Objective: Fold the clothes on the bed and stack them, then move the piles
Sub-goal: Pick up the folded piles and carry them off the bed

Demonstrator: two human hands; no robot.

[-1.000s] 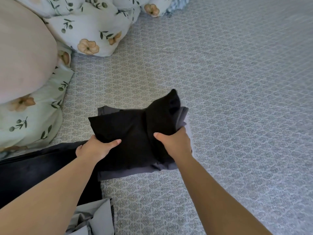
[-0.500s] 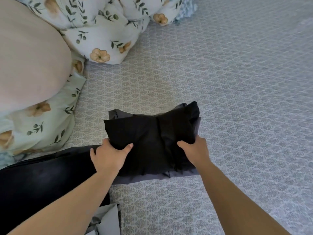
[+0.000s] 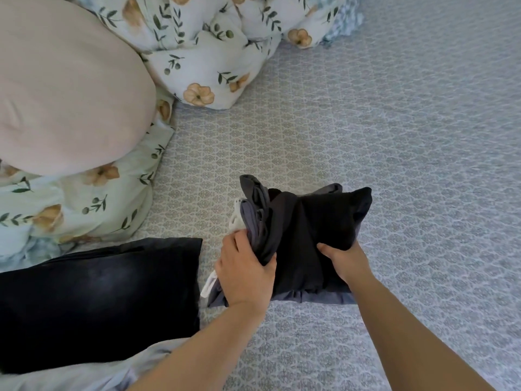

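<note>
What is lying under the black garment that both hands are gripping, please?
Under the black garment a grey folded piece shows along the near edge, and something white peeks out at the left. How many layers lie between is covered.

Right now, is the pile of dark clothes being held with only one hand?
No, both the left hand and the right hand grip the pile of dark clothes, one on each side.
</note>
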